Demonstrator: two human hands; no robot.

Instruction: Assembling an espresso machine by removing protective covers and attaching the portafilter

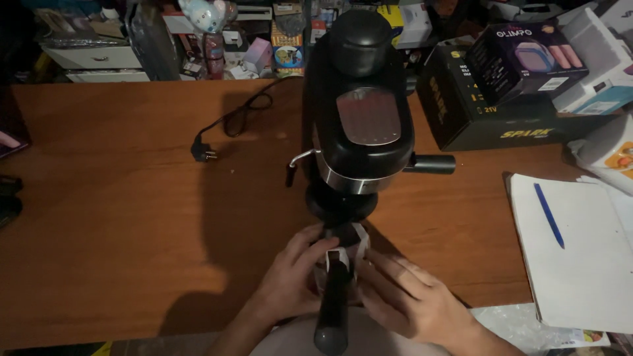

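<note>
A black coffee machine (361,112) stands at the middle of the wooden table (119,217). At six o'clock from it, near the table's front edge, both hands work on the filter holder (334,290) — a black handle pointing toward the person, its head pointing at the machine's base. The left hand (290,280) curls around the head from the nine o'clock side, fingers closed on a piece of white wrapping (359,240) there. The right hand (409,296) presses in from three o'clock, fingers bent against the same wrapping; how tightly it grips cannot be told.

As a judgement, the work looks early: the holder is off the machine, wrapping partly on it, and the power plug (203,153) lies loose on the table at ten o'clock, its cord trailing back — nothing is connected. Whether the holder's basket has anything in it is hidden by the hands.

At two o'clock sit a black cardboard box (488,109) and a dark printed box (527,59), both shut. At three o'clock a blue pen (548,215) lies on a white notebook (580,264).
</note>
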